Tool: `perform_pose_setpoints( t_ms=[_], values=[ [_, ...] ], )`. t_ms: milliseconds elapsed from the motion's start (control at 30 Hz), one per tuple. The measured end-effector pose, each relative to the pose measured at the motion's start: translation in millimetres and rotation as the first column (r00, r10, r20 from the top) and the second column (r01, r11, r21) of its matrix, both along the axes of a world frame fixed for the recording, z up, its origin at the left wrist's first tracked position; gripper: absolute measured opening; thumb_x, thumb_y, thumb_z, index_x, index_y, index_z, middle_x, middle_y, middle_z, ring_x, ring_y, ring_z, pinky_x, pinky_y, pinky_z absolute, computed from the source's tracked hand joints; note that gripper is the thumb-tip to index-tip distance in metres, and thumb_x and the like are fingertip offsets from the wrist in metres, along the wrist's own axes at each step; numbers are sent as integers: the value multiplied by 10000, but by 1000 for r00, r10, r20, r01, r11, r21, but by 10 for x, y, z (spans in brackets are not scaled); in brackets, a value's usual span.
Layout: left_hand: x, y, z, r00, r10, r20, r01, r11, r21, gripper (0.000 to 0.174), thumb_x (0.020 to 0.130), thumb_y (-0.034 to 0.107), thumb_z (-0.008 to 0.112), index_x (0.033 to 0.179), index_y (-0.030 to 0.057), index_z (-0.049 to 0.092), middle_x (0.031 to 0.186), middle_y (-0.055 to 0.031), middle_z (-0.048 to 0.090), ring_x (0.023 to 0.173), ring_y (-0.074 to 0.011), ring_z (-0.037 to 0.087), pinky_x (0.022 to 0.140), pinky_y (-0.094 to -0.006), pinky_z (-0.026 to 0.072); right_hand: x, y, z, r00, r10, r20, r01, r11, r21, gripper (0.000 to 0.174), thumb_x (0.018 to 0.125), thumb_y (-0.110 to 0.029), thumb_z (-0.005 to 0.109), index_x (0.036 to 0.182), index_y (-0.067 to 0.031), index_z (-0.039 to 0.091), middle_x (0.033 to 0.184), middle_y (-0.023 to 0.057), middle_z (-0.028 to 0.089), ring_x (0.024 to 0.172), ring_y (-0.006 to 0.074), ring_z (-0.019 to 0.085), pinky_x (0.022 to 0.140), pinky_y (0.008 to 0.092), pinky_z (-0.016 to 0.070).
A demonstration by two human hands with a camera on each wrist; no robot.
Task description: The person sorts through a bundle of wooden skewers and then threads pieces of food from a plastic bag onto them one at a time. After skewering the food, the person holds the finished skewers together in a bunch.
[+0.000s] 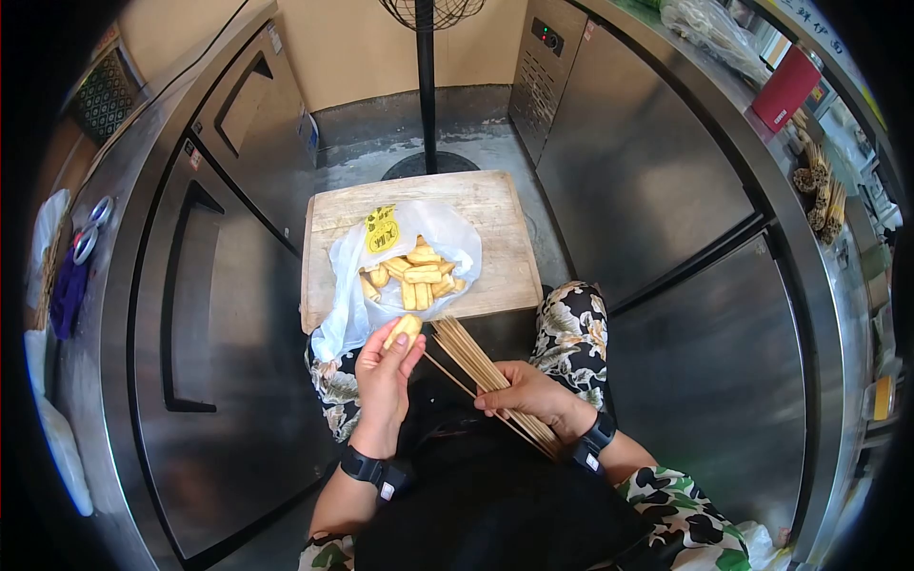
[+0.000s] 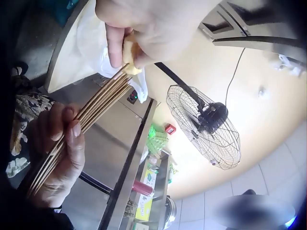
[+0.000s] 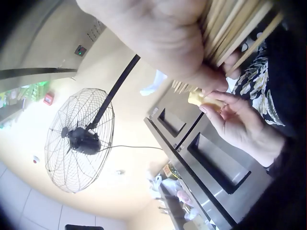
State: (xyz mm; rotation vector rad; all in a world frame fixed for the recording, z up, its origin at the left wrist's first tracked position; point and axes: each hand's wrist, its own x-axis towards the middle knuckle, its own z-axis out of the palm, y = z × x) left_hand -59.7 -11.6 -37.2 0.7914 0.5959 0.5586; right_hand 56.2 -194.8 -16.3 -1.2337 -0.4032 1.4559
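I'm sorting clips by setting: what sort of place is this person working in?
Probably a commercial kitchen or food stall: steel fridges line both sides, the right hand holds skewers, the left hand a food piece, and a bag of such pieces lies on a wooden board.

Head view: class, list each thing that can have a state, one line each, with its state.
Left hand, holding a yellow food piece.
Right hand, gripping a bundle of skewers.
Plastic bag, open on the board, more pieces inside.
Steel doors, shut.
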Motion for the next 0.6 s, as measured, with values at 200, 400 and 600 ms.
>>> perform_pose_setpoints(
  t_ms=[200, 400, 600],
  values=[
    [-27, 1, -23, 1000, -2, 17, 3, 998, -61, 294, 899, 57, 582, 1174, -31, 526, 1080, -129, 615, 942, -220, 634, 831, -305, 545, 3, -2, 86, 998, -48, 46, 48, 999, 1, 142, 801, -45, 709, 850, -56, 577, 703, 6, 614, 605, 44, 573, 514, 157, 414],
    [-9, -24, 10, 1000, -25, 0, 25, 999, -31, 287, 903, 66, 579, 1173, -19, 529, 1083, -126, 616, 940, -216, 637, 823, -299, 542, 8, 8, 21, 997, -11, 73, 13, 1000, -28, 168, 794, -36, 711, 897, -52, 579, 709, -5, 612, 598, 35, 561, 515, 152, 413],
    [1, -67, 19, 998, -48, -42, 52, 995, 90, 292, 901, 74, 588, 1178, -3, 533, 1068, -120, 625, 927, -196, 643, 795, -271, 540, 4, 15, -43, 995, -17, 100, 21, 999, -36, 200, 794, -34, 709, 951, -39, 585, 714, -12, 611, 599, 27, 557, 522, 158, 418]
  ],
)
